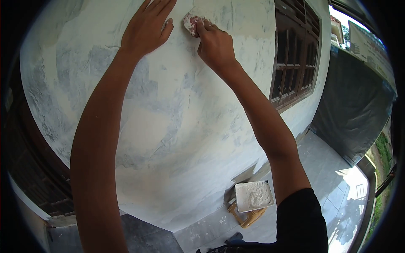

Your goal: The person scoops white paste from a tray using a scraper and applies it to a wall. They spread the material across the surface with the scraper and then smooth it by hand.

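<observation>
My right hand [217,45] grips a reddish tool smeared with white paste [193,24] and holds it against the wall near the top of the view. Its exact kind is masked by the paste and my fingers. To the left, my left hand [147,26] lies flat on the wall with fingers stretched upward and thumb apart, the fingertips cut off by the frame edge. The wall [177,122] is patchy white over grey-blue, with rough streaks. Low on the right, a square white tray [243,198] carries a heap of white putty [260,196].
Under the tray stands a yellow-brown stool [247,218] on the grey tiled floor [211,225]. A dark wooden window [296,59] is set in the wall at right. Beyond it hangs a black sheet [354,101]. Dark woodwork [33,168] borders the wall at lower left.
</observation>
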The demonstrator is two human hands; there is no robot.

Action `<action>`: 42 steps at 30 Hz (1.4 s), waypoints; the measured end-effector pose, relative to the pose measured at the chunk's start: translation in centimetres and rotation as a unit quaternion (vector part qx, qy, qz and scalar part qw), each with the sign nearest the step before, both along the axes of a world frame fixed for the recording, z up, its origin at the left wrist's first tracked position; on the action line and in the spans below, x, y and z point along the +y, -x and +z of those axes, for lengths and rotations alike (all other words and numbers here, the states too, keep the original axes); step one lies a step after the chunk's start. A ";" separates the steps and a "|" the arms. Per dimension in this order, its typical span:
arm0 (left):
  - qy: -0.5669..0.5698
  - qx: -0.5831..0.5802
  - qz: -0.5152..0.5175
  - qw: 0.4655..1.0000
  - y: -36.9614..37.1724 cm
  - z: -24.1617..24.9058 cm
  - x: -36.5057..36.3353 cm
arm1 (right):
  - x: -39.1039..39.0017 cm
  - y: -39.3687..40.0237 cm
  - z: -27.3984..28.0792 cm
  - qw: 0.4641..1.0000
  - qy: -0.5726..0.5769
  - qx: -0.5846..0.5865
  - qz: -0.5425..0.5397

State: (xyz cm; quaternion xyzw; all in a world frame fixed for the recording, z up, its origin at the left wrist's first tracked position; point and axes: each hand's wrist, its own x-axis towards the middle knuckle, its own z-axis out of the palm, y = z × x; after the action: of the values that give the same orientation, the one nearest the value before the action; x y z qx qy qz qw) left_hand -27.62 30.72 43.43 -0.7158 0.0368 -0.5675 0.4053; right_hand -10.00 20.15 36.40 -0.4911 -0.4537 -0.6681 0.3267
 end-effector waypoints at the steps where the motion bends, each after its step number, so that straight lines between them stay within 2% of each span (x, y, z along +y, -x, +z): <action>1: -0.002 0.016 0.004 1.000 -0.3 0.1 0.0 | -0.1 0.1 -1.1 1.000 0.024 -0.006 0.008; 3: 0.002 0.027 0.009 1.000 -1.0 0.2 0.1 | -1.0 1.1 -2.7 0.998 0.054 -0.019 0.016; 5: -0.007 0.012 -0.010 1.000 -1.6 0.6 0.0 | -2.4 2.3 -4.2 0.990 0.133 0.017 0.037; 6: -0.009 0.015 -0.012 1.000 -1.7 0.6 0.0 | -3.0 2.8 -5.0 0.990 0.122 0.006 0.063; 8: 0.016 0.011 -0.029 0.999 -1.7 0.6 -0.1 | -6.0 3.7 -4.3 0.969 0.170 0.092 0.152; 10: 0.008 0.001 -0.024 1.000 -1.6 0.7 0.1 | -5.9 1.3 -1.6 0.977 0.060 0.063 0.194; 11: 0.001 -0.004 -0.022 1.000 -1.8 0.5 0.1 | -6.5 0.9 0.3 0.978 0.033 0.087 0.185; 13: 0.013 0.002 -0.030 0.999 -1.7 0.4 -0.2 | -5.4 -2.1 4.0 0.988 -0.019 0.019 0.152; 14: 0.023 0.004 -0.039 0.999 -1.6 0.4 -0.4 | -5.2 -2.6 5.3 0.995 0.005 0.028 0.091; 15: 0.021 0.005 -0.038 0.999 -1.7 0.4 -0.4 | -3.8 -3.7 5.9 0.996 0.004 0.020 0.091; 16: 0.014 0.002 -0.031 0.999 -1.7 0.4 -0.3 | -2.1 -4.7 5.7 0.996 0.004 0.010 0.092; 18: 0.010 -0.002 -0.025 1.000 -1.7 0.3 -0.2 | -0.1 -4.5 3.6 0.999 -0.049 -0.013 0.014; 24: 0.029 0.002 -0.016 0.999 -1.6 0.4 -0.6 | -2.2 -2.0 -4.9 0.993 0.109 0.017 -0.030; 26: 0.027 0.003 -0.015 1.000 -1.6 0.3 -0.5 | -3.3 -0.7 -7.5 0.993 0.120 0.009 -0.011; 28: 0.018 0.006 -0.016 1.000 -1.5 0.3 -0.5 | -5.8 0.2 -6.9 0.981 0.164 0.054 0.083; 31: 0.022 0.010 -0.009 1.000 -1.5 0.2 -0.6 | -6.4 -1.8 -1.9 0.989 0.062 0.025 0.133; 32: 0.029 0.011 -0.002 1.000 -1.4 0.1 -0.7 | -6.1 -2.7 0.2 0.991 0.044 0.053 0.119; 34: 0.027 0.010 0.003 1.000 -1.4 0.1 -0.6 | -5.5 -4.1 3.7 0.995 0.021 0.030 0.090; 36: 0.022 0.007 0.006 1.000 -1.4 0.3 -0.5 | -3.7 -5.6 5.4 0.994 0.025 0.055 0.094; 37: 0.022 0.008 0.001 1.000 -1.3 0.4 -0.5 | -2.8 -5.9 4.9 0.994 0.025 0.055 0.095; 39: 0.025 0.013 -0.004 1.000 -1.3 0.3 -0.4 | -0.6 -6.2 2.9 1.000 -0.024 0.018 -0.008; 42: 0.023 0.013 -0.009 1.000 -1.4 0.3 -0.4 | -1.4 -4.6 -1.6 0.999 0.017 0.002 -0.035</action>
State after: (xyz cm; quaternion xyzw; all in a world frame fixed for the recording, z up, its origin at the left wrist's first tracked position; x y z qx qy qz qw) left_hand -26.17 30.28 43.70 -0.7322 0.0354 -0.5623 0.3826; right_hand -5.37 18.70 34.84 -0.5132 -0.4468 -0.6706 0.2955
